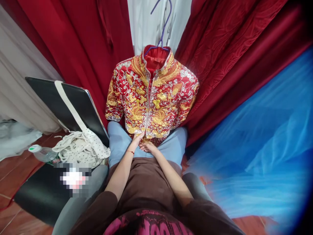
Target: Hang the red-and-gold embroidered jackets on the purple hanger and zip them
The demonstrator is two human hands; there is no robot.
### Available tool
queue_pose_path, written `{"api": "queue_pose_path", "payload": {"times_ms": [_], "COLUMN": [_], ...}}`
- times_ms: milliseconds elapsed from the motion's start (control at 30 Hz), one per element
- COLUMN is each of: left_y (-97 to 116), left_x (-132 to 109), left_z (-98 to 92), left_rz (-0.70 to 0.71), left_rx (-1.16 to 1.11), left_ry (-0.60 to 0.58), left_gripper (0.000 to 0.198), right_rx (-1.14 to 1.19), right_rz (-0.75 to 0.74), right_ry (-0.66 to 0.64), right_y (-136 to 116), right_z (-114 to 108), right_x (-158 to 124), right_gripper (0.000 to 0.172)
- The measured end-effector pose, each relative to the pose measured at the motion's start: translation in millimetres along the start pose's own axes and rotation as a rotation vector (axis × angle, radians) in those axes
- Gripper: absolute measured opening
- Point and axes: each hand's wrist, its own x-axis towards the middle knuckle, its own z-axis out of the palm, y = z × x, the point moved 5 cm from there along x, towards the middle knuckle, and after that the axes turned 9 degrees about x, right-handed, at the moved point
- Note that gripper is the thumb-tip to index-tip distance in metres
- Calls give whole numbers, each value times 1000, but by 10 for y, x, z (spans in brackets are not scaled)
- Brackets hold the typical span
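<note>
A red jacket (151, 98) with dense gold and silver embroidery hangs on a purple hanger (163, 29) right in front of me, its hem down over my lap. My left hand (137, 138) reaches up to the bottom hem, fingers pinched on the fabric edge. My right hand (148, 148) lies just below the hem against my light-blue trousers, fingers curled close to the cloth; what it holds is hidden. A red thread bracelet circles my left wrist.
Red curtains (230, 65) hang behind and to both sides. Blue tulle (264, 143) fills the right. On my left a black chair (73, 104) carries a white dotted bag (83, 148), with a plastic bottle (41, 152) beside it. Reddish wooden floor lies below.
</note>
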Motion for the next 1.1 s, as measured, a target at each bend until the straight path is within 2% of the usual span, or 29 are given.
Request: {"api": "queue_pose_path", "payload": {"times_ms": [167, 300, 400, 500, 600, 733, 933, 1100], "left_y": [-24, -33, -14, 16, 31, 48, 81, 118], "left_x": [31, 59, 80, 100, 120, 132, 107, 109], "left_z": [60, 76, 36, -24, -59, -44, -56, -92], "left_rz": [-36, -23, 22, 74, 89, 83, 94, 99], "left_rx": [19, 10, -22, -44, -40, -6, 26, 63], "left_ry": [-83, -99, -41, 34, 89, 113, 153, 159], "left_gripper": [33, 27, 32, 40, 40, 33, 30, 29], "right_rx": [-169, -375, -515, -604, -625, -566, -476, -381], "right_rz": [-261, -308, -320, -326, -317, -333, -476, -490], "right_ry": [239, 386, 468, 492, 463, 438, 500, 533], "right_y": [-346, -548, -649, -721, -764, -788, -739, -631], "right_z": [-38, 2, 108, 234, 315, 349, 420, 474], "right_x": [39, 92, 115, 153, 225, 276, 233, 383], "right_gripper": [18, 31, 26, 17, 20, 27, 29, 26]}}
